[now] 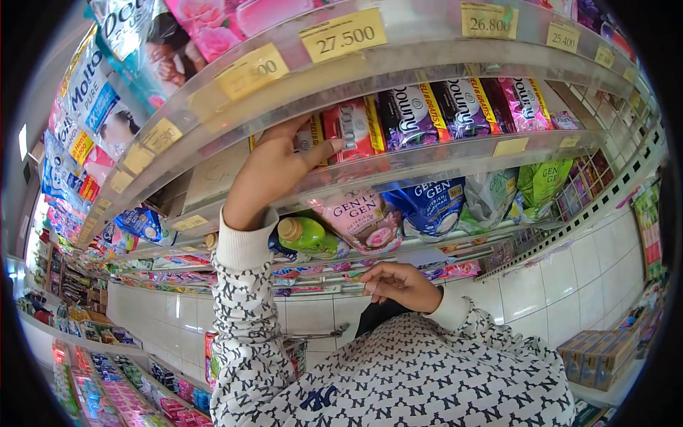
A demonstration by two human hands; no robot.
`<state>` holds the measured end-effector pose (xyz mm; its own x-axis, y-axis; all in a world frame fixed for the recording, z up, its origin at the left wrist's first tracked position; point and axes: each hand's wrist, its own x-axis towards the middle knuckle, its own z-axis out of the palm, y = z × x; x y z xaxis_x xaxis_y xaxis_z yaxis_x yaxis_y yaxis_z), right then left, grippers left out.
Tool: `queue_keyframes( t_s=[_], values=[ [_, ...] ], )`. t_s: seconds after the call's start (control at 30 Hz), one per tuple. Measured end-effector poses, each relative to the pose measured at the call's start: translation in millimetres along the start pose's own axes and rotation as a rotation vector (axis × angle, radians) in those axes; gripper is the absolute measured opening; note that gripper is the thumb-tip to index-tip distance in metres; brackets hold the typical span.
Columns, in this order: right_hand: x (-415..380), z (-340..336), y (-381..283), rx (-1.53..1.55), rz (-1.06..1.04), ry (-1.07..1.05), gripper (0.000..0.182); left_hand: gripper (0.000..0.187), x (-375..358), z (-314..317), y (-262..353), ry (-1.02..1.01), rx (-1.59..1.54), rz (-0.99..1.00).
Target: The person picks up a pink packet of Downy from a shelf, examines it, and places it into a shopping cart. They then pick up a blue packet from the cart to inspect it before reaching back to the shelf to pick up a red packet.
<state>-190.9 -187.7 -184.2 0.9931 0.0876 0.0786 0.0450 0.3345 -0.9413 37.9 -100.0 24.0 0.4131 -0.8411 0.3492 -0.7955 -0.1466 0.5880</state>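
Observation:
My left hand reaches into the middle shelf, its fingers and thumb around a Downy softener pack with a yellow strip, mostly covered by the hand. The thumb lies against the front of a red Downy pack just to the right. Dark purple Downy packs stand farther along that row. In front of my body, my right hand is loosely curled closed below the shelves, with nothing visible in it.
Beneath that row are a pink Gentle Gen pouch, a blue pouch and a green bottle with a tan cap. Price tags line the upper shelf edge. Cartons stand at lower right. A wire grid closes the shelf's right end.

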Motion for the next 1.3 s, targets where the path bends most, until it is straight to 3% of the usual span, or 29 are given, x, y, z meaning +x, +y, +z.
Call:
queue_keyframes(
  t_s=[0.03,0.13,0.23,0.33,0.43,0.63,1.03,1.13,1.3],
  values=[
    [1,-3,-6,0.009,-0.002,0.007,0.025,0.041,4,-2,1,0.027,0.154,0.048],
    [1,-15,-5,0.014,-0.008,0.037,0.025,0.034,-2,-1,29,0.157,0.227,-0.038],
    [6,-24,0,0.054,0.016,0.017,0.025,0.040,-1,5,32,0.006,0.155,0.034],
    [9,-23,-6,0.039,0.022,-0.016,0.025,0.037,1,8,27,-0.126,0.432,0.243],
    [11,-24,-3,0.029,0.040,-0.050,0.025,0.039,-3,10,27,-0.094,0.471,0.301],
    [14,-25,-1,0.025,0.053,-0.056,0.024,0.041,-9,12,29,-0.091,0.335,0.182],
    [12,-18,3,0.053,0.052,-0.033,0.024,0.050,-17,13,31,-0.071,0.414,0.168],
    [11,-17,4,0.053,0.060,-0.028,0.024,0.045,-19,13,30,-0.064,0.497,0.233],
    [12,-15,6,0.038,0.056,-0.020,0.024,0.042,-18,8,25,-0.059,0.367,0.220]
  ],
)
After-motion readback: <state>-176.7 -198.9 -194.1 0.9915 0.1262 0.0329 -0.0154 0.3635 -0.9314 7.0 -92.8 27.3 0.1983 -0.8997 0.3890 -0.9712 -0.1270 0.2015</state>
